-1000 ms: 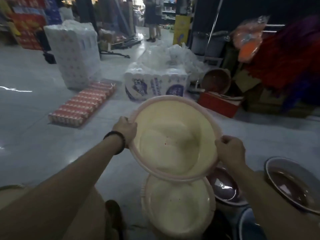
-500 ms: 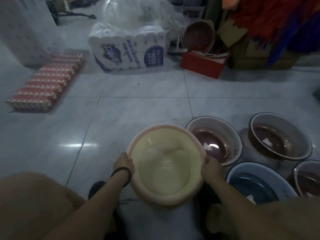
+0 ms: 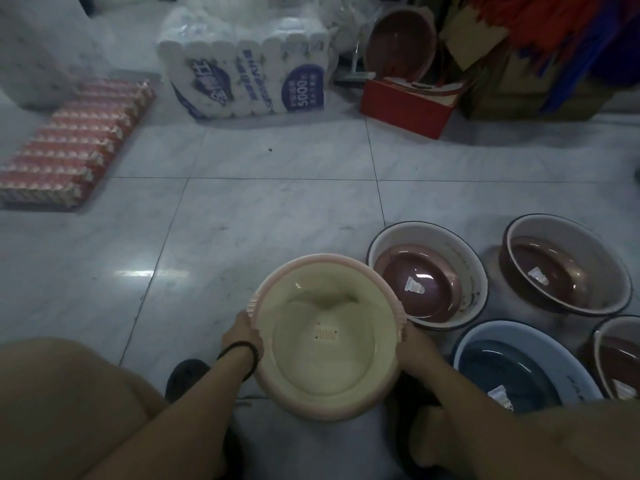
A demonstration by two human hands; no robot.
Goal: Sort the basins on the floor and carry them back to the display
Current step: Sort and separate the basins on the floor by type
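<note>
A cream basin with a pink rim (image 3: 322, 337) sits low in front of me between my knees. My left hand (image 3: 240, 332) grips its left rim and my right hand (image 3: 414, 344) grips its right rim. To its right on the floor are a white basin with a maroon basin nested inside (image 3: 427, 275), a brown basin (image 3: 561, 268), a blue basin (image 3: 519, 365) and another brown basin (image 3: 620, 355) cut off by the frame edge. I cannot tell whether another basin lies under the cream one.
Grey tiled floor (image 3: 242, 220) spreads ahead. A red flat pack of goods (image 3: 72, 143) lies at left, a white toilet-paper pack (image 3: 246, 81) at the back, a red box (image 3: 408, 105) and a tilted brown basin (image 3: 398, 43) beside cartons at back right.
Both hands lowered the cream basin from chest height down toward the floor, over where a second cream basin lay. The camera tilted down, so the other basins now show fully.
</note>
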